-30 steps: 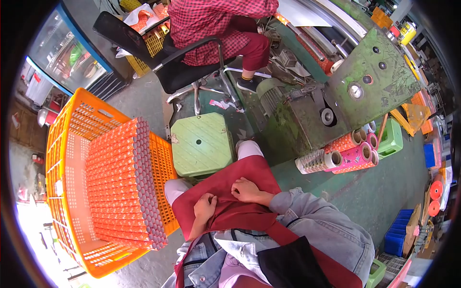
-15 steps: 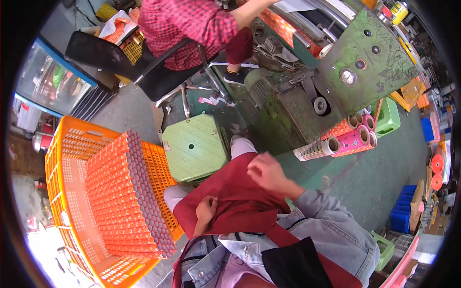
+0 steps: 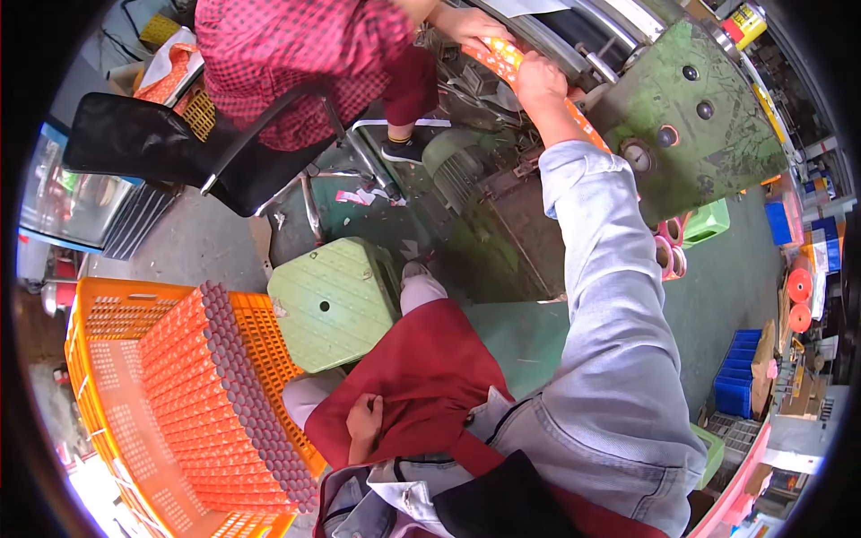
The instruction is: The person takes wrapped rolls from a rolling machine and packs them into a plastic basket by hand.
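My right hand [image 3: 540, 85] is stretched forward at the green machine, its fingers wrapped round an orange patterned paper tube [image 3: 585, 125]. A co-worker's hand [image 3: 471, 27] touches the tube's far end. My left hand [image 3: 365, 417] rests on my red apron [image 3: 435, 350] with its fingers curled in; nothing shows in it. To the left, an orange plastic crate [image 3: 108, 300] holds a slanted stack of similar orange tubes [image 3: 193, 386], their round ends facing my knees.
A pale green stool [image 3: 336, 300] stands before my knees. The co-worker sits on a black chair [image 3: 134, 148] at front left. The green machine [image 3: 691, 117] is at front right, with pink rolls [image 3: 671, 255] below it. Blue bins [image 3: 740, 372] stand far right.
My right hand has gone from above my lap forward to the machine and closed round the orange tube. The co-worker's hand is now on the tube too. My left hand stays on my lap.
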Available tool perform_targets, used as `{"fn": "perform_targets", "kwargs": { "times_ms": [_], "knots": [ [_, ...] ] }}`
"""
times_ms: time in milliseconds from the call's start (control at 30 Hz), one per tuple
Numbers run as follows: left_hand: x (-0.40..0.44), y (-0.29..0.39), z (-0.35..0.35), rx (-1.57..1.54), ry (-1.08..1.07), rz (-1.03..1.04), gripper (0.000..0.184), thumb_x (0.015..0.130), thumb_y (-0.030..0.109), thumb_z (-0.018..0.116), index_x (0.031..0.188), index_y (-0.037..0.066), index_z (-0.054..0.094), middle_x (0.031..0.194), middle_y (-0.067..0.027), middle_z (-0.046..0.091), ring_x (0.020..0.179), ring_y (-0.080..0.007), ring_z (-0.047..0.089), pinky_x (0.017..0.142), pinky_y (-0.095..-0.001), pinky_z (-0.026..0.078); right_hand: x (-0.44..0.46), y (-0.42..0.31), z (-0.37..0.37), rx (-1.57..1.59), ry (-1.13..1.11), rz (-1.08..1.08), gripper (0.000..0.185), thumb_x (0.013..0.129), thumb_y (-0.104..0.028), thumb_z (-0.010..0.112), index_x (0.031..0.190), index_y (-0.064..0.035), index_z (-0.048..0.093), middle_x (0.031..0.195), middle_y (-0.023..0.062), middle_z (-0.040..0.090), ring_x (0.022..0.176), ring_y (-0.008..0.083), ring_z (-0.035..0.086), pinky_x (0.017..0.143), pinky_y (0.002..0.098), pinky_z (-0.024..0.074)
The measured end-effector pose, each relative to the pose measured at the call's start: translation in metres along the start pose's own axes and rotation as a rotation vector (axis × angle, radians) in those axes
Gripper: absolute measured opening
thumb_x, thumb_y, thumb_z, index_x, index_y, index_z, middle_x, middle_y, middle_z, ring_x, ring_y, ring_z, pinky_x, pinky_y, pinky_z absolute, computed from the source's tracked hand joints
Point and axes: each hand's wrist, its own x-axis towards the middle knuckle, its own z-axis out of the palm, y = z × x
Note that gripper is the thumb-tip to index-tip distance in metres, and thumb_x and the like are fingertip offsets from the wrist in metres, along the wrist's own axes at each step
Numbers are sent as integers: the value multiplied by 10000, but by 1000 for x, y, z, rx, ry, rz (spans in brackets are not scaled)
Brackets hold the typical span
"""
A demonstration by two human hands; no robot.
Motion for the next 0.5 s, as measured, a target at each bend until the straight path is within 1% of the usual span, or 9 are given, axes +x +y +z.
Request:
{"fn": "perform_targets", "kwargs": {
  "times_ms": [33, 167, 267, 300, 333, 367, 433, 467, 500],
  "knots": [
    [0, 1, 1, -7, 7, 2, 300, 879, 382, 578, 957, 104, 661, 869, -146, 676, 833, -335, 655, 721, -432, 506, -1, 2, 0, 39, -94, 88, 342, 784, -274, 666, 1026, -43, 593, 1004, 178, 654, 935, 371, 630, 802, 481, 502],
    [-3, 5, 2, -41, 2, 10, 295, 881, 368, 580, 954, 94, 659, 866, -154, 674, 836, -340, 653, 722, -427, 506, -50, 44, -44, 110, -208, 14, 291, 784, -261, 641, 970, -38, 625, 981, 195, 666, 901, 392, 641, 771, 489, 517],
    [0, 2, 3, -67, -42, 24, 287, 882, 356, 582, 951, 89, 658, 862, -157, 672, 837, -341, 652, 719, -421, 506, -137, 97, -99, 84, -321, 67, 264, 767, -240, 624, 940, -43, 648, 919, 209, 659, 898, 389, 629, 771, 483, 510],
    [3, 0, 5, -84, -49, 63, 285, 881, 351, 585, 950, 84, 657, 862, -157, 671, 835, -339, 653, 718, -421, 506, -171, 110, -134, 103, -458, 147, 279, 753, -237, 623, 930, -22, 650, 893, 226, 654, 879, 404, 624, 764, 489, 504],
    [7, -1, 7, -102, -54, 100, 284, 881, 346, 588, 948, 79, 656, 863, -158, 670, 834, -336, 653, 717, -420, 506, -214, 130, -150, 130, -384, 84, 320, 747, -269, 641, 942, -17, 646, 899, 240, 647, 867, 412, 618, 759, 484, 504],
    [13, -4, 7, -116, -51, 160, 281, 878, 341, 595, 947, 75, 655, 864, -158, 670, 831, -334, 656, 715, -421, 507, -257, 141, -165, 174, -367, 28, 330, 733, -247, 672, 968, -16, 651, 854, 206, 668, 799, 372, 646, 734, 432, 517],
    [22, 7, 4, -117, -2, 268, 239, 877, 292, 608, 916, 58, 639, 879, -162, 652, 837, -336, 639, 731, -416, 500, -323, 136, -196, 504, -463, 309, 323, 745, -190, 701, 1009, -11, 654, 843, 120, 692, 760, 248, 663, 715, 356, 515],
    [40, -1, 13, -283, 91, 510, 175, 873, 205, 617, 907, 34, 600, 882, -168, 606, 840, -341, 599, 741, -404, 486, -343, 123, -203, 662, -477, 296, 320, 763, -202, 700, 1026, -24, 657, 856, 133, 693, 792, 248, 675, 723, 358, 515],
    [31, 45, -20, -262, 164, 550, 149, 853, 133, 634, 912, 21, 554, 889, -167, 550, 824, -336, 552, 747, -393, 468, -356, 105, -205, 831, -495, 276, 317, 782, -215, 699, 1042, -38, 660, 869, 147, 694, 823, 247, 688, 732, 361, 515]
  ]
}}
